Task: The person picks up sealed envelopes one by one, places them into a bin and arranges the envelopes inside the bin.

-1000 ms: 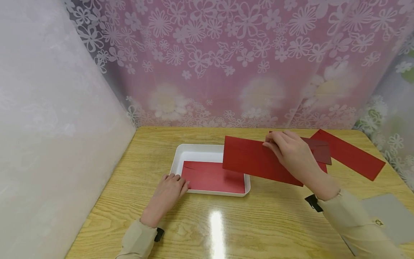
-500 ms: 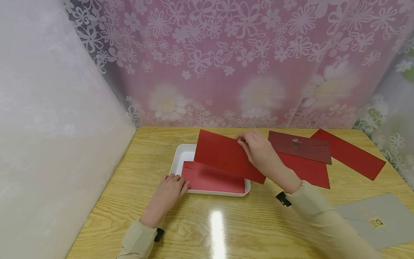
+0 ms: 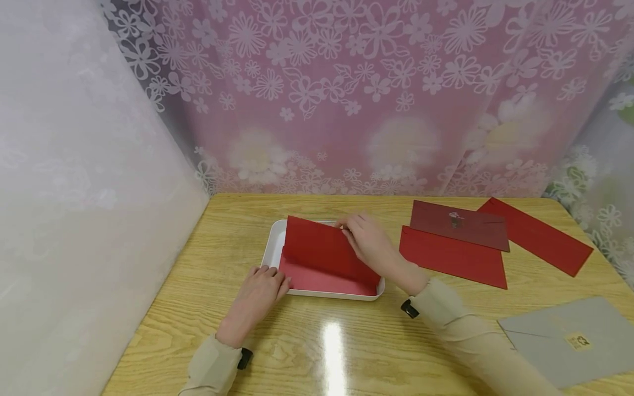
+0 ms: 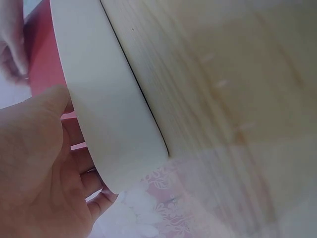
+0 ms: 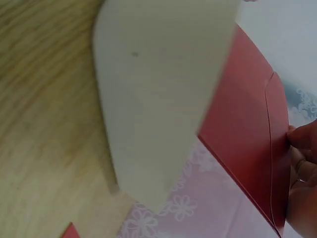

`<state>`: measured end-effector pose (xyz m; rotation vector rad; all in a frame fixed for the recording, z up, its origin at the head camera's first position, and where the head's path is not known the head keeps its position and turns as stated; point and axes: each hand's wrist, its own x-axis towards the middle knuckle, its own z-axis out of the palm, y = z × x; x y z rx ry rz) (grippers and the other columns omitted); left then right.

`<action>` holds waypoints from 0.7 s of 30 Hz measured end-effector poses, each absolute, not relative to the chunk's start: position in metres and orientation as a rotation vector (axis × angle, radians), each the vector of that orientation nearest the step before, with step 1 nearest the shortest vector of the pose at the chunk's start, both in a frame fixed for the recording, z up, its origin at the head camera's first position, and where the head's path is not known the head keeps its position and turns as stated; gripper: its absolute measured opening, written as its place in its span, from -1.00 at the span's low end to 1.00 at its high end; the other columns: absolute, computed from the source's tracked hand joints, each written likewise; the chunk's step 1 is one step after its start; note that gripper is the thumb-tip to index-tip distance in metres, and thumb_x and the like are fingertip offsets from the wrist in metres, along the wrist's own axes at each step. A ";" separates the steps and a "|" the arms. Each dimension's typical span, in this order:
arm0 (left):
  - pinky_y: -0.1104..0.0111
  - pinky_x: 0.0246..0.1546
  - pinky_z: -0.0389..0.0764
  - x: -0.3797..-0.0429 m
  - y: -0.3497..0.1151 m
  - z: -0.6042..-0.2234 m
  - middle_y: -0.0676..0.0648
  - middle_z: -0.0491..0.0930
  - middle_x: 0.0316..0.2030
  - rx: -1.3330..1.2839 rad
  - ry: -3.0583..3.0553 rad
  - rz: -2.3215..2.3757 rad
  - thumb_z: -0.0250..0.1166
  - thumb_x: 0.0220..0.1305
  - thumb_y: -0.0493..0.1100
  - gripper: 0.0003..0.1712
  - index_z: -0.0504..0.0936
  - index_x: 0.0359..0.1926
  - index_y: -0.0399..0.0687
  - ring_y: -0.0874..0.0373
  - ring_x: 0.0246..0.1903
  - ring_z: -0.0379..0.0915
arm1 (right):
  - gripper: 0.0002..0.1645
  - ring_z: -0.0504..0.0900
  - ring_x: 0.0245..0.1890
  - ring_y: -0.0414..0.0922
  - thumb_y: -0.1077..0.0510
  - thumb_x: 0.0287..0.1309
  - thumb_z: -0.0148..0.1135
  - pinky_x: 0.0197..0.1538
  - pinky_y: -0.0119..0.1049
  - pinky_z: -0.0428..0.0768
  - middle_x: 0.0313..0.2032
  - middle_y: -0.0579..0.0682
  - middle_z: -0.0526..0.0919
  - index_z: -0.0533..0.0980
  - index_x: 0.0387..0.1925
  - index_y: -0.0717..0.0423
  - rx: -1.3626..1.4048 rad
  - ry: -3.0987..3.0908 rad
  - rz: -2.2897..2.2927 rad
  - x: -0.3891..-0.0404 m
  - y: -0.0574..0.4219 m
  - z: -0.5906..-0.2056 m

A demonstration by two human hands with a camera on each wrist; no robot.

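A white tray [image 3: 271, 248] stands on the wooden table with a pinkish-red envelope [image 3: 317, 278] lying flat in it. My left hand [image 3: 261, 287] grips the tray's near left corner; in the left wrist view its thumb and fingers sit at the rim. My right hand [image 3: 369, 245] pinches a bright red envelope [image 3: 317, 245] by its far long edge. That envelope leans over the tray, its near edge low above the flat one. The right wrist view shows its flap side [image 5: 247, 124] and my fingertips on the edge.
To the right lie a red envelope [image 3: 453, 258], a dark maroon envelope [image 3: 460, 228] overlapping it, and another long red envelope [image 3: 540, 239]. Nearer the front right is a grey envelope [image 3: 569, 341] with a gold emblem. A floral curtain [image 3: 322, 110] hangs behind the table.
My right hand has carried the bright red envelope leftward from beside the tray, then lowered it into the tray over the flat envelope. My left hand has stayed at the tray corner.
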<state>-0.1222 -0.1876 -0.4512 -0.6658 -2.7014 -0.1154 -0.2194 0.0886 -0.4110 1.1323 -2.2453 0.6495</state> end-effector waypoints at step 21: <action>0.26 -0.30 0.39 -0.124 -0.187 -0.454 0.04 0.35 -0.64 -0.652 -2.662 -0.101 0.34 0.36 -0.12 -0.61 0.47 -0.61 -0.02 0.07 -0.52 0.32 | -0.52 0.67 0.07 0.03 0.17 0.27 0.38 0.13 -0.01 0.59 0.10 0.10 0.69 0.56 0.20 0.18 1.248 -2.621 0.327 -0.205 0.095 -0.426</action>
